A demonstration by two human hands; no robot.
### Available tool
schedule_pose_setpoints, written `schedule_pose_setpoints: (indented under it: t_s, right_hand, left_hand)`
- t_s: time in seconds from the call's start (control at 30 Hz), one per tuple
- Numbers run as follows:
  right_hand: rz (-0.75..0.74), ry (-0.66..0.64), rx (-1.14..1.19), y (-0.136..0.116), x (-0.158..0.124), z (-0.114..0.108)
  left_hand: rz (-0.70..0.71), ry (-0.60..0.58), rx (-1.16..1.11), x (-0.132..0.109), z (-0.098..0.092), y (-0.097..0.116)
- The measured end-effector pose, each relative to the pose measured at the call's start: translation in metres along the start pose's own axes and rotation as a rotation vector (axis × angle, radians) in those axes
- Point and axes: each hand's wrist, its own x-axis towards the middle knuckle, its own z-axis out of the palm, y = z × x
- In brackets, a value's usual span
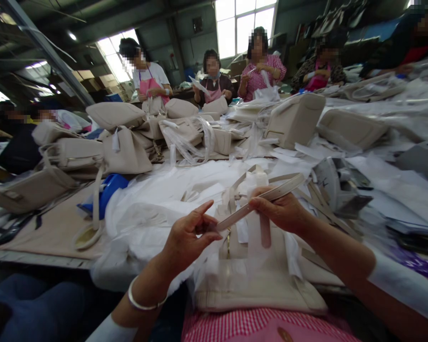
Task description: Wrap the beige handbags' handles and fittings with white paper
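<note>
1. Well, my left hand (189,232) pinches the beige strap (240,214) at its near end, while my right hand (283,209) grips it farther along; it spans the gap between both sets of fingers.
2. I judge it light and supple, with a smooth finish that could scuff; its flat edges near the tip look best to hold.
3. Below the fingers sits a beige handbag (260,298), partly under translucent wrapping (224,274); its contents I cannot tell. Beyond them lie other handbags (124,154), insides hidden.

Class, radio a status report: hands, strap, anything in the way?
Left hand pinching strap tip; right hand gripping farther along. Strap held above bag. White wrap partly covering bag.
</note>
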Motion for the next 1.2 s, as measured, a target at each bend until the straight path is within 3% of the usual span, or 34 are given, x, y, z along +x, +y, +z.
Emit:
schedule_pose_setpoints:
  t_s: [0.13, 0.4, 0.57, 0.7, 0.8, 0.9, 1.2]
  right_hand:
    - [-0.006, -0.059, -0.001, -0.003, -0.001, 0.001]
    - [-0.207, -0.134, -0.165, -0.011, 0.004, 0.0]
    - [-0.181, -0.191, -0.397, -0.001, -0.004, 0.025]
    - [-0.086, -0.201, -0.476, 0.013, -0.018, 0.045]
    - [-0.032, -0.239, -0.373, 0.015, -0.022, 0.045]
    - [-0.025, -0.242, -0.125, 0.013, -0.021, 0.042]
    - [0.23, -0.068, 0.288, 0.012, -0.023, 0.057]
  left_hand:
    - [-0.002, -0.012, -0.037, 0.001, 0.001, 0.002]
    - [-0.112, -0.027, -0.099, 0.003, 0.003, 0.002]
    - [-0.287, 0.006, -0.162, 0.011, 0.018, 0.012]
    - [-0.341, 0.084, -0.089, 0.015, 0.031, 0.015]
    - [-0.402, 0.079, -0.131, 0.015, 0.036, 0.018]
    - [-0.427, 0.1, -0.157, 0.014, 0.039, 0.022]
    - [-0.272, 0.306, 0.058, 0.006, 0.06, 0.005]
